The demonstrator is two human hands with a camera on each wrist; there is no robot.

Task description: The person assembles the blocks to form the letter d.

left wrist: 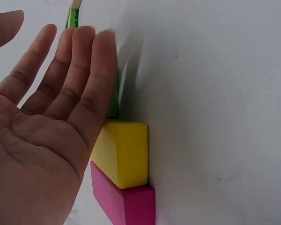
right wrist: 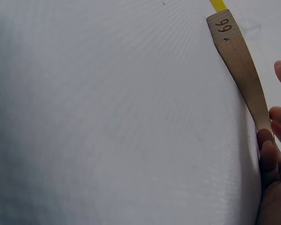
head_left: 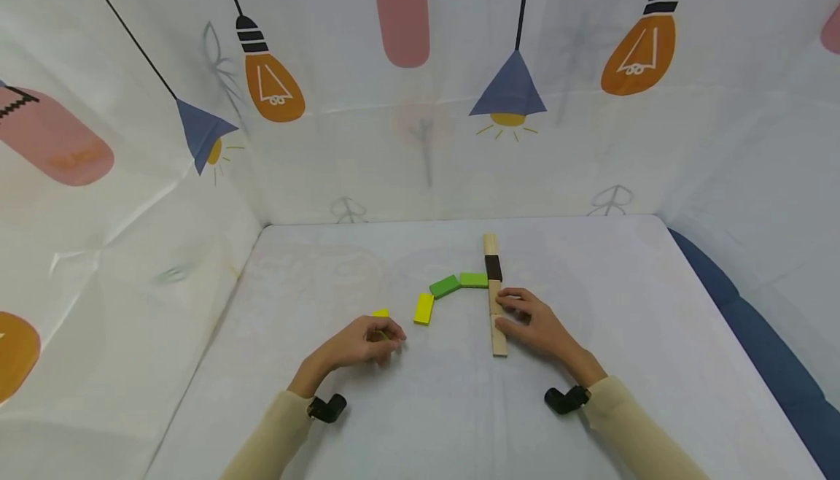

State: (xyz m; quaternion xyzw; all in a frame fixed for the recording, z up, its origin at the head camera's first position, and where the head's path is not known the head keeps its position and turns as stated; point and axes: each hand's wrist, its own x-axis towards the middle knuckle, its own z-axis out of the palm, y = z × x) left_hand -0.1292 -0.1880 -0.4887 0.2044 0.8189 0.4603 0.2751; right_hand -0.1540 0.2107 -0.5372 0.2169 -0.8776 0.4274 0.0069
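My left hand point(head_left: 359, 343) hangs over the table with its fingers loosely bent and nothing in them. It partly covers a yellow block point(head_left: 380, 313); in the left wrist view a yellow block point(left wrist: 132, 154) and a magenta block point(left wrist: 139, 206) stand beside the palm. The fingertips of my right hand point(head_left: 539, 325) touch the right side of a straight row of plain wooden blocks point(head_left: 499, 341). Further up this row come a dark brown block point(head_left: 494, 268) and more pale wood point(head_left: 490, 244). Number marks show on the wooden block's end point(right wrist: 225, 26) in the right wrist view.
Two green blocks point(head_left: 445, 287) and a yellow block point(head_left: 424, 309) curve leftward from the wooden row. They lie on a white-covered table point(head_left: 590, 261). White cloth printed with lamps point(head_left: 328, 159) hangs behind and at both sides. A dark blue seat point(head_left: 741, 319) stands past the right edge.
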